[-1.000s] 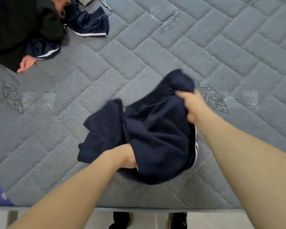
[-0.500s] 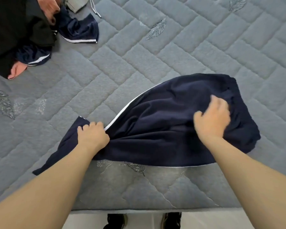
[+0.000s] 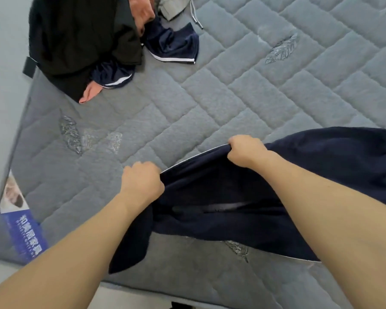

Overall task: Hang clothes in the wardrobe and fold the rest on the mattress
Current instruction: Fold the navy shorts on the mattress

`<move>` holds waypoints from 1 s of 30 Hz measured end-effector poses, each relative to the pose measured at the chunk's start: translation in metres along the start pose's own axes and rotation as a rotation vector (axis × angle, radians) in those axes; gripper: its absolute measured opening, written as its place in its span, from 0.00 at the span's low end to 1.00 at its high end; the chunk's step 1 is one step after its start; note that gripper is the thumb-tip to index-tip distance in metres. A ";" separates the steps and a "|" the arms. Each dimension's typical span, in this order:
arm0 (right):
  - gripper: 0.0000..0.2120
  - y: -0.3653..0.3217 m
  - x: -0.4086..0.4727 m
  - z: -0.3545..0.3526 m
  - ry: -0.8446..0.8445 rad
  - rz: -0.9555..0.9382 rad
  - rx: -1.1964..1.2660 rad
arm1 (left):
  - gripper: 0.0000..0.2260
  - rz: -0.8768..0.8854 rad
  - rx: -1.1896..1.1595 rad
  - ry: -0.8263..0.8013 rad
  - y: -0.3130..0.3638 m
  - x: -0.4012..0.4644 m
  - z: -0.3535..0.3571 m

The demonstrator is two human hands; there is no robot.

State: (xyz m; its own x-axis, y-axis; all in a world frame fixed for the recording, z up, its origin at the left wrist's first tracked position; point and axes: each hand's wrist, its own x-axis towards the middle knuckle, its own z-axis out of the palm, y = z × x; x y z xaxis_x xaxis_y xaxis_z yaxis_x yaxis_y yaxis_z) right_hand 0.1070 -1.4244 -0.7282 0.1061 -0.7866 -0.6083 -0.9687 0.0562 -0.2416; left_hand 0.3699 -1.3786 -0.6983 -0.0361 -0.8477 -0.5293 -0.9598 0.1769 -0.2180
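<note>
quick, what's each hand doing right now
Left hand: gripping the white-piped edge of the dark navy fabric garment.
Right hand: gripping that same edge.

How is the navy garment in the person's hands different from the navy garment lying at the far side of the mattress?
The held navy garment is lifted at one edge by the left hand and right hand; the far navy garment lies crumpled, untouched by these hands. The held one looks larger. Both are navy with a white stripe.

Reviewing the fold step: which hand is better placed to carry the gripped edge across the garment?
Probably the left hand. It grips the navy garment at its loose end, with most of the cloth lying to its right. The right hand grips mid-edge and could anchor.
</note>
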 end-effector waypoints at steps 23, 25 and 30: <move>0.24 -0.118 0.043 0.040 0.044 0.136 -0.051 | 0.13 -0.191 -0.357 0.104 -0.102 0.024 0.079; 0.19 -0.117 0.049 0.032 -0.067 0.221 0.065 | 0.14 -0.225 -0.387 0.088 -0.117 0.035 0.078; 0.14 -0.130 0.058 0.004 -0.104 0.289 0.176 | 0.15 -0.066 -0.080 -0.034 -0.144 0.059 0.043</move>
State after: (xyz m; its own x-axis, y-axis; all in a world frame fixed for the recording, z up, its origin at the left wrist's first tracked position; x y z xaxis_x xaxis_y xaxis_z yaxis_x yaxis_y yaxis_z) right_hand 0.2403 -1.4748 -0.7345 -0.1356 -0.6564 -0.7421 -0.9094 0.3798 -0.1697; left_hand 0.5175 -1.4327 -0.7334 0.0362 -0.8386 -0.5436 -0.9789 0.0796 -0.1881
